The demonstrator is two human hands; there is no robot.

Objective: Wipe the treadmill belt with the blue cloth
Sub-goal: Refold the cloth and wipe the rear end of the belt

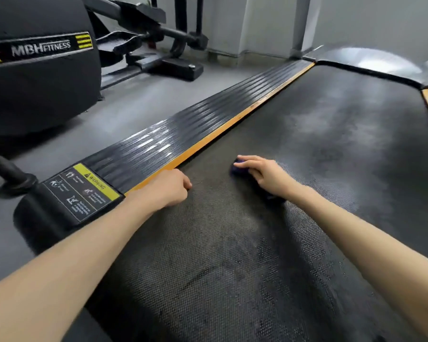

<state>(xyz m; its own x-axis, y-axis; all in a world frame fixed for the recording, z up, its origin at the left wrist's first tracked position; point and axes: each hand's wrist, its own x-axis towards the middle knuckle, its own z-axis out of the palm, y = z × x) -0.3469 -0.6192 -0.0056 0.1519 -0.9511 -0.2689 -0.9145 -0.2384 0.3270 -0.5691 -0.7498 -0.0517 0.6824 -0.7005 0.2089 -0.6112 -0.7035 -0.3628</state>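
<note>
The black textured treadmill belt (307,149) fills the middle and right of the view. My right hand (262,174) presses down on a small dark blue cloth (236,170) on the belt, and only the cloth's left end shows from under my fingers. My left hand (169,190) rests on the belt's left edge beside the orange strip (232,119), with its fingers curled under and nothing seen in them.
A ribbed black side rail (183,129) with a yellow warning label (94,182) runs along the belt's left. An MBH Fitness elliptical machine (40,70) stands on the grey floor at the left. The treadmill's front cover (368,58) lies at the far end.
</note>
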